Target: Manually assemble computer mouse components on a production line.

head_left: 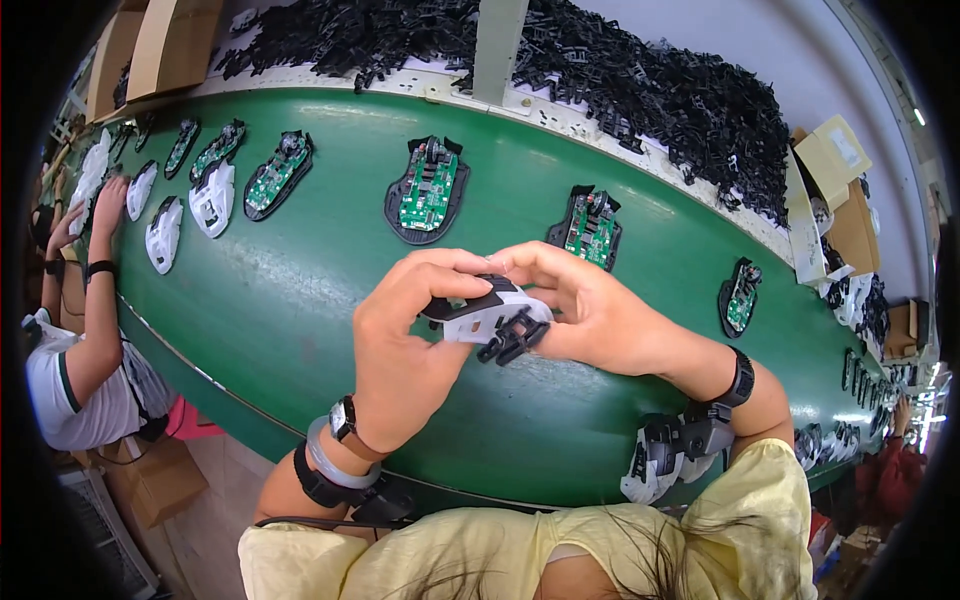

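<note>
Above the green belt, my left hand [400, 350] and my right hand [605, 315] both grip a white-and-black computer mouse top shell [465, 326], one from each side. My left fingers curl over its dark upper part. At the shell's right end sits a small black plastic bracket [517, 335], with my right thumb against it; whether it is seated in the shell I cannot tell. Beyond my hands lie mouse bases with bare green circuit boards: one base [428, 190] straight ahead and another base [590, 228] just past my right hand.
The green belt [330, 330] runs across, with more bases and white shells [163, 235] at the left. Several shells [655, 460] lie by my right forearm. Black plastic parts [660, 100] heap along the far ledge. A co-worker's arm [100, 260] reaches over the belt at left.
</note>
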`<state>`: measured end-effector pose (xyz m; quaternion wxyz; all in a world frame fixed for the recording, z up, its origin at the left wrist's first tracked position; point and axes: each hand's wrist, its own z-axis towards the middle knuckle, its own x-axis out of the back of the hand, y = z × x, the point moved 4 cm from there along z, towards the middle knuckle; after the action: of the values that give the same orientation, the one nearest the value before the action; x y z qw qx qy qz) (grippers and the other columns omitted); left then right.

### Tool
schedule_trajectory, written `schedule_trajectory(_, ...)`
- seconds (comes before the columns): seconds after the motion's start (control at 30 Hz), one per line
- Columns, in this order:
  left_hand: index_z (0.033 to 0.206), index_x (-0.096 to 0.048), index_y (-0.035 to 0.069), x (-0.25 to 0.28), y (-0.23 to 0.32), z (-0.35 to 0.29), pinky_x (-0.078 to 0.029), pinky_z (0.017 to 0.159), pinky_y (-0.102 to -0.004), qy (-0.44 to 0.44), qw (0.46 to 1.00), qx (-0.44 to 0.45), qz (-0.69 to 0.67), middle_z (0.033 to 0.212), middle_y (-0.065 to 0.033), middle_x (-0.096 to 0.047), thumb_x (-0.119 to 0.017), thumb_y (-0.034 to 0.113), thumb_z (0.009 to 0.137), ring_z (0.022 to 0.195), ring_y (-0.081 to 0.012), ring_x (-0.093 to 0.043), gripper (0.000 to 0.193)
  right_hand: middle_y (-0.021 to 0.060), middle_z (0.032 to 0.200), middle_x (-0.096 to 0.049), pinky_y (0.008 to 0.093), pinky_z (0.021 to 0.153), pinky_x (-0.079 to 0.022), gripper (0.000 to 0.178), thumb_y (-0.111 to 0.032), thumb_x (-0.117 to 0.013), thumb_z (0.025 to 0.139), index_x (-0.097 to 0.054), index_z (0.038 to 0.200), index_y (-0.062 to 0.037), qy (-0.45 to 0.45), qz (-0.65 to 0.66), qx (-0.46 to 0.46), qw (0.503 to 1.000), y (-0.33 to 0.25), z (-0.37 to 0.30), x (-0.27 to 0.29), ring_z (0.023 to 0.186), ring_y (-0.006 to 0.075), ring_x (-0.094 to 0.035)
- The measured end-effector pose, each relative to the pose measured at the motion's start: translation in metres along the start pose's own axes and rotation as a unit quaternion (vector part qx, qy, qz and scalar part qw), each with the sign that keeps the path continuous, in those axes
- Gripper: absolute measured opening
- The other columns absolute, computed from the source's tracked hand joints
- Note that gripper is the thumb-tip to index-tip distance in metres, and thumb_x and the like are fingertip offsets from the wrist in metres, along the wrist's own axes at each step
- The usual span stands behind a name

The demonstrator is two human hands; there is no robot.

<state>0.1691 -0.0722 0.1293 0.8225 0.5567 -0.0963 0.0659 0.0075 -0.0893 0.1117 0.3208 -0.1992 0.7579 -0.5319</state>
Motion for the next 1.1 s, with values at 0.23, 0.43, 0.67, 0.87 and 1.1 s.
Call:
schedule_trajectory(0.23, 0.092, -0.06, 0.0, -0.001, -0.015, -0.004, -0.049, 0.071, -0.0236, -0.02, 0.987, 0.14, -0.079, 0.094, -0.0063, -0.064, -0.067, -0.007, 0.071, 0.085, -0.0099, -0.06, 0.023, 0.0091, 0.109, -0.054, 0.0336, 0.079, -0.047, 0.047, -0.001, -0.067, 0.07, -0.053, 0.114, -0.0076, 0.13, -0.523, 0.344, 0.769, -0.039, -0.015, -0.012, 0.1, 0.0247, -0.057)
schedule_trajectory(0.43, 0.092, -0.059, -0.001, -0.002, -0.023, -0.005, -0.049, 0.075, -0.0235, -0.039, 0.975, 0.189, -0.108, 0.095, -0.006, -0.062, -0.066, -0.008, 0.072, 0.086, -0.01, -0.059, 0.023, 0.0032, 0.087, -0.058, 0.0317, 0.065, -0.043, 0.022, -0.01, -0.068, 0.074, -0.065, 0.096, -0.0092, 0.062, -0.627, 0.333, 0.702, -0.029, -0.02, -0.018, 0.079, 0.0197, -0.056)
schedule_trajectory(0.67, 0.092, -0.059, 0.0, 0.006, -0.013, -0.002, -0.049, 0.078, -0.026, 0.025, 0.995, 0.076, -0.052, 0.102, -0.0103, -0.062, -0.06, -0.015, 0.066, 0.09, -0.0157, -0.061, 0.03, 0.0034, 0.081, -0.058, 0.023, 0.055, -0.039, 0.016, -0.007, -0.073, 0.078, -0.067, 0.092, -0.003, 0.171, -0.314, 0.112, 0.927, -0.027, -0.016, -0.01, 0.064, 0.0086, -0.049)
schedule_trajectory(0.87, 0.09, -0.06, 0.002, 0.006, -0.007, -0.003, -0.049, 0.075, -0.0274, 0.04, 0.998, 0.048, -0.031, 0.101, -0.0106, -0.063, -0.063, -0.013, 0.066, 0.089, -0.0176, -0.062, 0.029, 0.0009, 0.078, -0.053, 0.0221, 0.055, -0.036, 0.016, -0.007, -0.075, 0.075, -0.064, 0.086, -0.0045, 0.205, -0.338, 0.159, 0.905, -0.032, -0.01, -0.018, 0.064, 0.0065, -0.043)
schedule_trajectory(1.1, 0.086, -0.06, 0.002, 0.011, -0.009, -0.001, -0.048, 0.076, -0.0274, 0.037, 0.996, 0.067, -0.047, 0.1, -0.0103, -0.063, -0.066, -0.011, 0.067, 0.091, -0.0179, -0.061, 0.024, 0.0068, 0.082, -0.052, 0.0292, 0.064, -0.044, 0.036, -0.01, -0.075, 0.075, -0.054, 0.103, -0.0042, 0.23, -0.358, 0.153, 0.892, -0.027, -0.002, -0.009, 0.076, 0.0162, -0.054)
